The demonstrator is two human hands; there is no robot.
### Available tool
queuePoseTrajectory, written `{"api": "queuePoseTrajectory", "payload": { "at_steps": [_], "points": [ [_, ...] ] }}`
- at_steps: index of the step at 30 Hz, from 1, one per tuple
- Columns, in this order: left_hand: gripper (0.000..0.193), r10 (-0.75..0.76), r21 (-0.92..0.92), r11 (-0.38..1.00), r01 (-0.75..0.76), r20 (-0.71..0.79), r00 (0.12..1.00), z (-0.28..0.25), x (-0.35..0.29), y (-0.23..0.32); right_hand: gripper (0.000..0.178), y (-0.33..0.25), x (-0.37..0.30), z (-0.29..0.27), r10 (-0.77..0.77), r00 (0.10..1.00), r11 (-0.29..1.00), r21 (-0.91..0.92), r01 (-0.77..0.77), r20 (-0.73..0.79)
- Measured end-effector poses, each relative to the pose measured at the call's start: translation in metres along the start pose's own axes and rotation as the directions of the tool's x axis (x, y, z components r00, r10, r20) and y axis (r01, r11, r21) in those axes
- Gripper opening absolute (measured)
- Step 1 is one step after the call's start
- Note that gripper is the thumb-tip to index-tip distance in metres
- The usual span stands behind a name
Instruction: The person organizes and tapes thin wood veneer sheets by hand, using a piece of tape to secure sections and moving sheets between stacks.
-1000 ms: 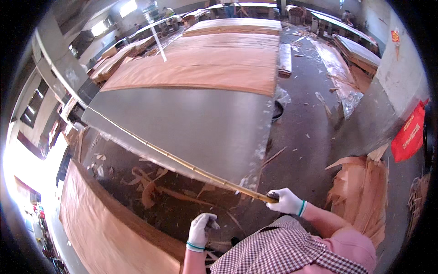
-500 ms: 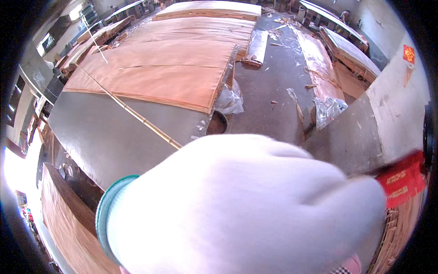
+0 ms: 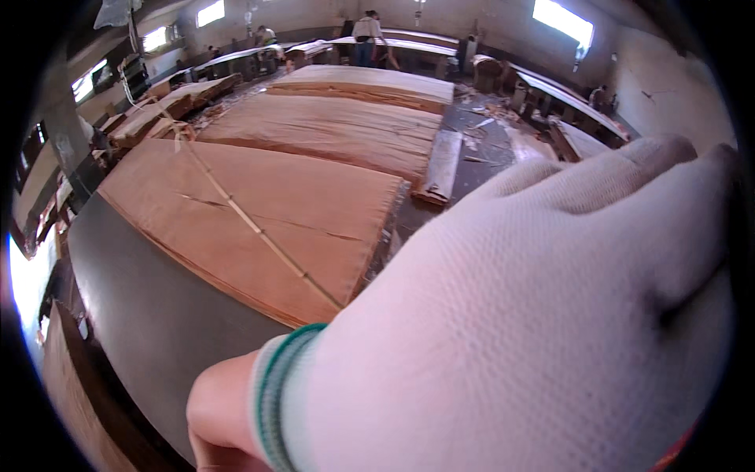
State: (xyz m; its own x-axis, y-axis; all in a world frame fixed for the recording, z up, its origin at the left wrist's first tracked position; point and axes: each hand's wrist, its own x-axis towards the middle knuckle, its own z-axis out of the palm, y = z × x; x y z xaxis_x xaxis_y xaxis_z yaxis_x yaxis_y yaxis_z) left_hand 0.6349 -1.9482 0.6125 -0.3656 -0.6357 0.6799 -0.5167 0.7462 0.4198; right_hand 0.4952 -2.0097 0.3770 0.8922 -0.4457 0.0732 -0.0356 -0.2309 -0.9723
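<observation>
My left hand (image 3: 503, 338), in a white knit glove with a green cuff, fills the lower right, very close, back of the hand showing. Its fingers stretch apart toward the upper right; their tips run into the dark rim, and nothing shows in them. The bare left wrist (image 3: 224, 413) comes in from the lower edge. Behind the glove disappears the near end of a thin bamboo pole (image 3: 252, 224), which slants over a stack of tan wood veneer sheets (image 3: 275, 204); what holds that end is hidden. My right hand is not in view.
A smooth grey tabletop (image 3: 149, 299) lies before the veneer. Further stacks (image 3: 330, 126) stand behind, with a pale plank (image 3: 440, 165) beside them and scraps on the floor. At lower left, a wooden board edge (image 3: 67, 385) rises. Another person (image 3: 366, 39) stands at a far bench.
The view has tilted up and shows more of the room's back. My left hand has shifted right, its fingers now more visible. The pole now crosses the veneer; the red banner is mostly out of sight.
</observation>
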Motion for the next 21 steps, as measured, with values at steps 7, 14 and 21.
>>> {"api": "queuePoseTrajectory", "payload": {
  "at_steps": [7,14,21],
  "points": [
    [0.029,-0.285,0.211,0.936,0.283,-0.022,0.958,-0.077,-0.023,-0.056,0.031,0.116,0.144,-0.075,-0.216,0.812,0.882,-0.248,0.4,0.542],
    [0.031,-0.497,0.277,0.613,0.74,-0.593,0.634,-0.133,-0.062,-0.07,0.008,0.114,0.249,-0.092,0.214,0.938,0.976,-0.014,-0.219,0.273],
    [0.029,-0.27,-0.64,0.126,0.758,-0.757,-0.594,0.0,-0.201,-0.141,0.005,0.158,0.376,-0.109,0.355,0.815,0.919,-0.012,-0.394,0.457]
  ]
}}
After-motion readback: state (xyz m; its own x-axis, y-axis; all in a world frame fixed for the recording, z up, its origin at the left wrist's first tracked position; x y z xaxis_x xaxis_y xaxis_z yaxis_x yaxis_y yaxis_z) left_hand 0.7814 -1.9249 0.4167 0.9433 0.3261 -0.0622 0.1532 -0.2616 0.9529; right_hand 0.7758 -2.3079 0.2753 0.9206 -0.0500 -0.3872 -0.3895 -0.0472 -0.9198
